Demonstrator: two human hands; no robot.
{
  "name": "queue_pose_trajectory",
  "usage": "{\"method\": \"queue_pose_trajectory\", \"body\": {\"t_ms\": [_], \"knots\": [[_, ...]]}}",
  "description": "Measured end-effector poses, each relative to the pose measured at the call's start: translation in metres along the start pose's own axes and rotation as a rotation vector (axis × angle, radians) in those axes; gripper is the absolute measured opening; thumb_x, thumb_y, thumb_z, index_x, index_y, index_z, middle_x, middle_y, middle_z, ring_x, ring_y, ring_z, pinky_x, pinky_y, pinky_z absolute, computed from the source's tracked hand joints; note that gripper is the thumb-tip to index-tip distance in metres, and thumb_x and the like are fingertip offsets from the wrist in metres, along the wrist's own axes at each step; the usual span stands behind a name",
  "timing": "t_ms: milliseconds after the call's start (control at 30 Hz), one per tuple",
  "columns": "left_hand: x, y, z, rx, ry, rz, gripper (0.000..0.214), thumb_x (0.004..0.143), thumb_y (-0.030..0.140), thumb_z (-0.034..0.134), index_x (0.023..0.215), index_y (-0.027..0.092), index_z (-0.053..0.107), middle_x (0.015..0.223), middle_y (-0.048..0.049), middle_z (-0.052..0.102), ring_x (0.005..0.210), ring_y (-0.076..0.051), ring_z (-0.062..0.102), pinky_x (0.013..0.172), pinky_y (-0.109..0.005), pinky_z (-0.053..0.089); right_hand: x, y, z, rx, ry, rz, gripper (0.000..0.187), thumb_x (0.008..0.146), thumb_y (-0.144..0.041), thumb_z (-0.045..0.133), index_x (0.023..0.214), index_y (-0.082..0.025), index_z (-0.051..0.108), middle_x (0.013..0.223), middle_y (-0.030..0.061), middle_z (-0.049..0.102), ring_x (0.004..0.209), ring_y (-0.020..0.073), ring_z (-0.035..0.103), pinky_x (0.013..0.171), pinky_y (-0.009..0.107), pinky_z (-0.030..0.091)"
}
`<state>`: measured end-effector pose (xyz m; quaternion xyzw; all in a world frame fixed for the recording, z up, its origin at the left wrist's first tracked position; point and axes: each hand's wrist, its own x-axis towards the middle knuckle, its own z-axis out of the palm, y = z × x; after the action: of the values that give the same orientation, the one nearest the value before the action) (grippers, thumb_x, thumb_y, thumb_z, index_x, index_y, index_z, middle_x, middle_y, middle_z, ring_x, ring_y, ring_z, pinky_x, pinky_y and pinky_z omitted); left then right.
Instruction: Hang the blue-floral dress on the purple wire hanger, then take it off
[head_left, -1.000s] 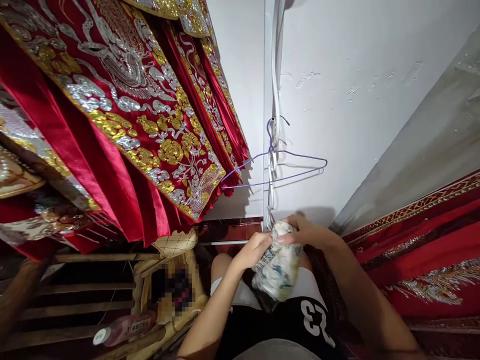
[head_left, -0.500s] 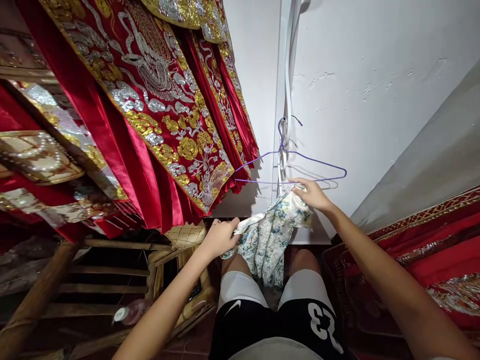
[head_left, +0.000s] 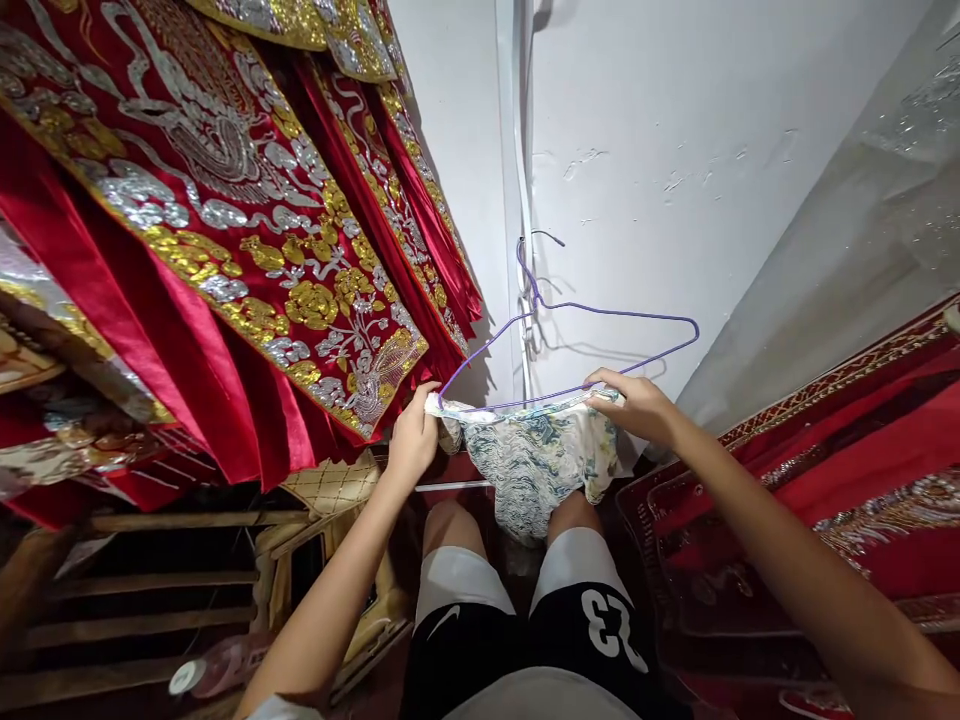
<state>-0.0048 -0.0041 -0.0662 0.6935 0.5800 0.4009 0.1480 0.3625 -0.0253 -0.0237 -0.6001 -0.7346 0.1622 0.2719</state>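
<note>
A purple wire hanger (head_left: 600,335) hangs by its hook on a white strip (head_left: 523,200) running down the wall. A pale floral cloth (head_left: 529,462) is stretched just under the hanger's bottom wire. My left hand (head_left: 415,432) is closed on the cloth's left end, beside the hanger's left corner. My right hand (head_left: 634,405) is closed on the cloth's right end, at the bottom wire. The cloth's lower part hangs down in front of my knees.
Red garments with gold and silver embroidery (head_left: 247,230) hang thickly at the left. More red embroidered fabric (head_left: 840,500) lies at the right under a clear plastic sheet (head_left: 847,250). A bamboo chair (head_left: 330,560) and a pink bottle (head_left: 217,668) sit low at the left.
The cloth was bunched in both hands at lap height; both hands have risen and moved apart, spreading it out along the hanger's bottom wire.
</note>
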Motion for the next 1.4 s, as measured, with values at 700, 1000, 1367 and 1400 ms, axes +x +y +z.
{"method": "queue_pose_trajectory", "body": {"t_ms": [700, 1000, 1367, 1400], "knots": [[-0.038, -0.007, 0.007, -0.624, 0.427, -0.071, 0.04, 0.091, 0.043, 0.062, 0.121, 0.018, 0.075, 0.126, -0.0106, 0.074, 0.12, -0.027, 0.066, 0.11, -0.042, 0.048, 0.004, -0.023, 0.028, -0.052, -0.077, 0.036, 0.023, 0.085, -0.044, 0.051, 0.103, -0.028, 0.051, 0.052, -0.0069, 0.042, 0.055, 0.0197, 0.044, 0.058, 0.028, 0.031], [0.018, 0.017, 0.013, -0.635, 0.395, -0.071, 0.039, 0.092, 0.037, 0.062, 0.125, 0.02, 0.072, 0.138, -0.0098, 0.067, 0.132, -0.027, 0.06, 0.117, -0.044, 0.042, -0.006, -0.023, 0.023, -0.04, -0.077, 0.053, 0.019, 0.086, -0.042, 0.049, 0.1, -0.029, 0.05, 0.051, -0.0079, 0.038, 0.051, 0.0186, 0.04, 0.057, 0.028, 0.029], [0.077, 0.058, 0.017, -0.301, 0.0, 0.241, 0.034, 0.093, 0.021, 0.049, 0.115, 0.018, 0.075, 0.116, -0.0072, 0.077, 0.103, -0.024, 0.071, 0.094, -0.037, 0.053, -0.013, -0.027, 0.03, -0.034, -0.098, -0.052, 0.03, 0.089, -0.047, 0.052, 0.112, -0.027, 0.052, 0.051, -0.0085, 0.04, 0.05, 0.0187, 0.041, 0.057, 0.028, 0.031], [0.077, 0.061, 0.014, -0.266, -0.004, 0.282, 0.034, 0.092, 0.02, 0.049, 0.115, 0.019, 0.074, 0.113, -0.0063, 0.078, 0.099, -0.023, 0.071, 0.091, -0.036, 0.053, -0.014, -0.028, 0.029, 0.01, -0.12, -0.068, 0.037, 0.088, -0.048, 0.056, 0.117, -0.027, 0.051, 0.054, -0.008, 0.045, 0.052, 0.0185, 0.044, 0.058, 0.027, 0.033]]}}
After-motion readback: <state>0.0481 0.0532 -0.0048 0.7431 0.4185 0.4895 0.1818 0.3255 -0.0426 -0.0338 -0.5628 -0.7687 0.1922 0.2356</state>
